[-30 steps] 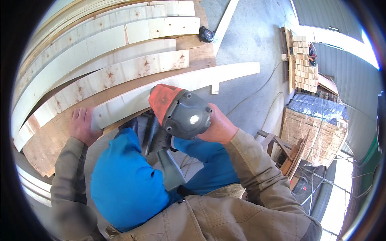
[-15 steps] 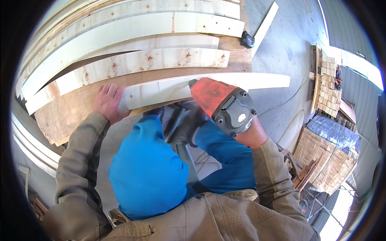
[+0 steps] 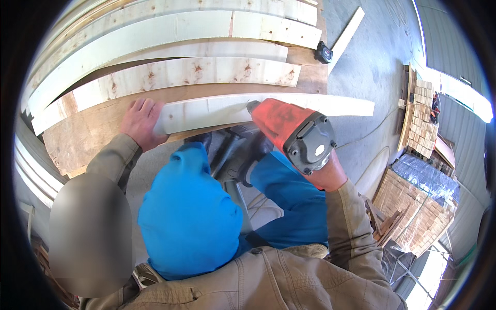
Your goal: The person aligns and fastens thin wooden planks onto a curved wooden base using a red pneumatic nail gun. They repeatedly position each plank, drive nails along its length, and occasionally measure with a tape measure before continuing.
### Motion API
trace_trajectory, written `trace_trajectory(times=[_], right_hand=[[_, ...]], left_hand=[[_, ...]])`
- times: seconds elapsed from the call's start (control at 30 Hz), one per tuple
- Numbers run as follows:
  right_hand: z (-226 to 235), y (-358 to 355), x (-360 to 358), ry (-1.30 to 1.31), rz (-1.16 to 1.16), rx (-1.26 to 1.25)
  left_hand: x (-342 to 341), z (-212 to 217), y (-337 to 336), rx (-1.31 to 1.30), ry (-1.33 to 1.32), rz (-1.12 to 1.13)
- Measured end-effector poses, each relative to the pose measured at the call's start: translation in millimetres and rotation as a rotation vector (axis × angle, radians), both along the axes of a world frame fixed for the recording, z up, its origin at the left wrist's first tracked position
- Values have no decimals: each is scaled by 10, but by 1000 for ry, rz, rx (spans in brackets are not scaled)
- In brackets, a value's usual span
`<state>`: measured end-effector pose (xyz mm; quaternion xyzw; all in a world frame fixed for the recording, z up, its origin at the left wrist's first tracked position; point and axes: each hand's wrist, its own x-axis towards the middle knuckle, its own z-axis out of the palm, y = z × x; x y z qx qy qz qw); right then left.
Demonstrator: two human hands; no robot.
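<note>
A pale wooden board (image 3: 206,112) lies along the near edge of a brown plywood worktop (image 3: 103,129), its right end reaching past the sheet. My left hand (image 3: 143,123) grips its left end, with several fingers over the top and the thumb by the near side. In my right hand (image 3: 330,174) is a red and dark grey nail gun (image 3: 284,124), held by the handle, which its own body partly hides. Its nose points left, at the board's middle; whether it touches the wood I cannot tell.
More long boards (image 3: 191,74) lie on the far side, with a black tape measure (image 3: 324,52) at their right ends. A narrow board (image 3: 346,40) sticks out beyond it. Wrapped wood stacks (image 3: 413,201) stand at the right. A hose (image 3: 374,165) runs across the floor.
The nail gun and my right hand have shifted slightly right. My left hand stays on the board's end. A blurred grey oval now covers more of my left sleeve.
</note>
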<state>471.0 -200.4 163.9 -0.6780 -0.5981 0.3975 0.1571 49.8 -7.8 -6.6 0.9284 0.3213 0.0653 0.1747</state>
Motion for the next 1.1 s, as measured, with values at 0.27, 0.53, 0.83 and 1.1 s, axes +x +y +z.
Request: trace_trajectory(times=[0.27,0.53,0.83,1.1], right_hand=[[71,-85,-27,23,-39,-85],[84,-183,44,56,-11,-75],[245,-167,49,22,49,-2],[241,-201,71,-148,161,-26]], left_hand=[[-26,4,-11,-10,-2,2],[-14,45,-9,-2,1,-4],[-19,65,12,18,7,-10],[-5,85,16,28,-4,-4]])
